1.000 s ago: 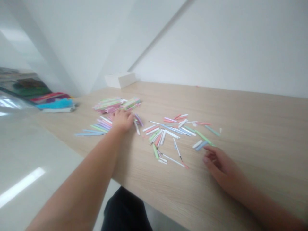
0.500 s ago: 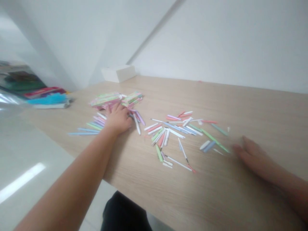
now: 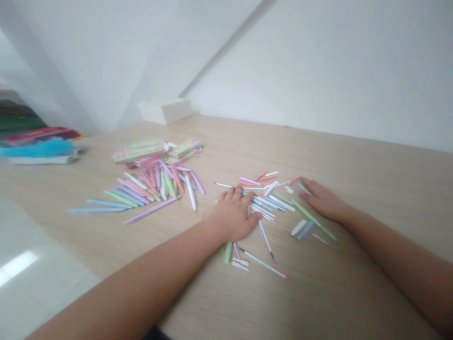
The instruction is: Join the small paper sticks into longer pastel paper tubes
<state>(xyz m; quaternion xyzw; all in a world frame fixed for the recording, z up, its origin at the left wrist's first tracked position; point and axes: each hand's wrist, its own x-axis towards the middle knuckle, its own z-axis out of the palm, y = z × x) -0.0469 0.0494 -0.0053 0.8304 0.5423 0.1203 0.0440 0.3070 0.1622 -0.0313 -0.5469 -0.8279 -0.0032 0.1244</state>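
While the left hand (image 3: 235,216) lies flat, fingers spread, over pen parts (image 3: 269,204) still loose, the right hand (image 3: 323,199) is at their edge, its grip unclear; farther off, whole-looking pens (image 3: 141,187) already lie heaped beside boxes (image 3: 186,148).

Office- or classroom-type rm, can't tell which: wood-grain tbl (image 3: 371,174) w/ loose pen parts (image 3: 264,203), plain white wall (image 3: 318,61) far side, shiny pale floor (image 3: 46,297) near left.
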